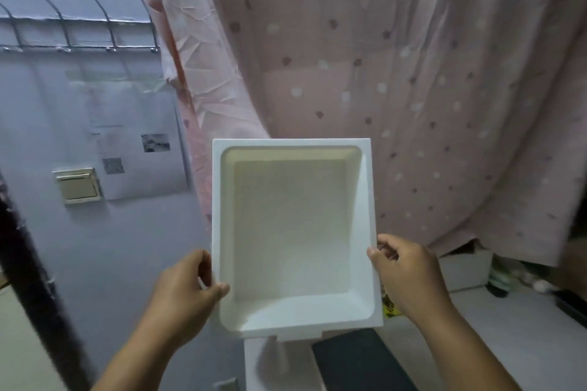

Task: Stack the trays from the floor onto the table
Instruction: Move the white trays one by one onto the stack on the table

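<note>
One white tray [293,232] is in the air, open side up and tilted toward the camera, with the left hand [187,287] pinching its left rim and the right hand [409,273] clamped on its right rim, so the step in hand looks like the carry to the table [495,327], whose pale top lies just below and to the right. Next it needs lowering flat onto a bare patch beside the dark flat object [359,362]. I count one tray and two hands; any floor trays or an existing stack are out of view, possibly hidden behind the tray.
</note>
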Demonstrator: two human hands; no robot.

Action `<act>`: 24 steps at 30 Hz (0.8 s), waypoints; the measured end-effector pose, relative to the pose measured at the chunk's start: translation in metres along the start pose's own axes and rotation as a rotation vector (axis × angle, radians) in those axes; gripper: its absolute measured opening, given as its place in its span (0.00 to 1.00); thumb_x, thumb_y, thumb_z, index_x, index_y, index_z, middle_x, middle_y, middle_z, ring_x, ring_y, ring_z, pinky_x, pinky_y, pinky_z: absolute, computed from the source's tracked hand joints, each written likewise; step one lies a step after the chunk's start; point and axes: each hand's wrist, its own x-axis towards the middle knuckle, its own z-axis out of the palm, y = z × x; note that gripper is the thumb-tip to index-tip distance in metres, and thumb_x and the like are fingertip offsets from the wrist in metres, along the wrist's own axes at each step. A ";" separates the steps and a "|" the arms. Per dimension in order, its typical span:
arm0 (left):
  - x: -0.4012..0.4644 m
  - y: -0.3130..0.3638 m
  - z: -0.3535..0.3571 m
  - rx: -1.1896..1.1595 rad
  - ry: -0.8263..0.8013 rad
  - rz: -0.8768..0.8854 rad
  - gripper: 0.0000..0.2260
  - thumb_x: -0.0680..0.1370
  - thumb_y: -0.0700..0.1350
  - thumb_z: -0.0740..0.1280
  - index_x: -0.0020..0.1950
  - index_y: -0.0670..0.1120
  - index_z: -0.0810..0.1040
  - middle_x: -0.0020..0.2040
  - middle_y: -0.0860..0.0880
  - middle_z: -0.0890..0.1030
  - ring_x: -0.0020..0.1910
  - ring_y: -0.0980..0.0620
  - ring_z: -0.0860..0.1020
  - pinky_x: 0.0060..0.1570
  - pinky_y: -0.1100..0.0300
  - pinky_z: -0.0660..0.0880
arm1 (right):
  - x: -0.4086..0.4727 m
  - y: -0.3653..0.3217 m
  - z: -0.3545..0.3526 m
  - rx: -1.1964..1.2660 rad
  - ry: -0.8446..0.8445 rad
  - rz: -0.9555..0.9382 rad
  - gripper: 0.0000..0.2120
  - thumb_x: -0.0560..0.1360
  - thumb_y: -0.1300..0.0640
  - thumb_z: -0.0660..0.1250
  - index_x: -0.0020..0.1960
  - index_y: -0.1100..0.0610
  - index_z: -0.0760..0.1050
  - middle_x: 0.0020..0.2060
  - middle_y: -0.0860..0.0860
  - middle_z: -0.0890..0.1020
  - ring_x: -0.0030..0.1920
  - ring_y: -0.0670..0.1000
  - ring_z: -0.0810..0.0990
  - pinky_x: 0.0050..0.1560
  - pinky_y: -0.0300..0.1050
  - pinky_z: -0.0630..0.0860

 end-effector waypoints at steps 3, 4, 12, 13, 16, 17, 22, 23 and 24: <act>-0.027 0.030 0.043 0.004 -0.061 0.010 0.13 0.69 0.43 0.78 0.37 0.44 0.73 0.33 0.49 0.79 0.33 0.50 0.76 0.34 0.56 0.72 | -0.001 0.053 -0.032 -0.026 -0.047 0.066 0.11 0.75 0.52 0.67 0.40 0.60 0.76 0.32 0.56 0.79 0.34 0.57 0.78 0.31 0.44 0.67; -0.034 0.039 0.054 0.005 -0.081 0.007 0.13 0.69 0.43 0.78 0.37 0.44 0.73 0.33 0.49 0.79 0.33 0.51 0.75 0.33 0.58 0.70 | -0.002 0.066 -0.041 -0.032 -0.066 0.081 0.11 0.75 0.52 0.66 0.39 0.60 0.75 0.31 0.55 0.78 0.32 0.56 0.75 0.31 0.43 0.65; -0.065 0.046 0.134 0.017 -0.294 -0.109 0.11 0.71 0.43 0.77 0.39 0.43 0.75 0.36 0.46 0.80 0.34 0.47 0.78 0.35 0.54 0.75 | -0.023 0.142 -0.063 -0.191 -0.237 0.194 0.08 0.75 0.48 0.66 0.54 0.44 0.75 0.36 0.45 0.78 0.38 0.49 0.78 0.38 0.46 0.77; -0.070 0.042 0.146 0.008 -0.337 -0.134 0.11 0.71 0.42 0.76 0.40 0.43 0.74 0.36 0.45 0.80 0.34 0.47 0.78 0.35 0.53 0.75 | -0.029 0.153 -0.060 -0.215 -0.275 0.209 0.11 0.76 0.48 0.65 0.58 0.45 0.74 0.39 0.44 0.78 0.40 0.49 0.78 0.39 0.46 0.77; -0.086 0.029 0.182 0.001 -0.441 -0.217 0.10 0.74 0.41 0.74 0.41 0.46 0.72 0.37 0.46 0.78 0.35 0.50 0.76 0.34 0.58 0.72 | -0.045 0.183 -0.050 -0.245 -0.367 0.256 0.16 0.77 0.49 0.64 0.64 0.46 0.72 0.47 0.44 0.80 0.43 0.46 0.79 0.37 0.42 0.75; -0.090 0.025 0.194 0.011 -0.473 -0.245 0.10 0.74 0.41 0.74 0.42 0.46 0.72 0.38 0.47 0.78 0.36 0.51 0.76 0.34 0.59 0.71 | -0.050 0.193 -0.047 -0.255 -0.392 0.271 0.17 0.78 0.49 0.64 0.66 0.47 0.71 0.50 0.45 0.81 0.44 0.46 0.79 0.37 0.41 0.74; -0.099 0.003 0.245 0.077 -0.607 -0.377 0.10 0.73 0.44 0.75 0.43 0.46 0.73 0.40 0.47 0.80 0.37 0.50 0.78 0.36 0.58 0.75 | -0.060 0.229 -0.026 -0.330 -0.492 0.339 0.16 0.79 0.50 0.64 0.66 0.48 0.71 0.53 0.46 0.81 0.47 0.48 0.80 0.46 0.46 0.82; -0.097 -0.001 0.253 0.094 -0.620 -0.394 0.10 0.73 0.45 0.75 0.42 0.46 0.73 0.40 0.47 0.80 0.37 0.50 0.78 0.36 0.58 0.75 | -0.059 0.235 -0.020 -0.342 -0.512 0.342 0.15 0.78 0.51 0.64 0.65 0.48 0.72 0.52 0.46 0.81 0.47 0.48 0.80 0.45 0.46 0.82; -0.096 -0.005 0.259 0.104 -0.633 -0.411 0.10 0.73 0.45 0.74 0.42 0.47 0.73 0.40 0.47 0.80 0.37 0.50 0.79 0.36 0.58 0.75 | -0.057 0.239 -0.016 -0.356 -0.528 0.335 0.15 0.78 0.52 0.64 0.64 0.48 0.72 0.51 0.45 0.81 0.46 0.48 0.80 0.43 0.45 0.80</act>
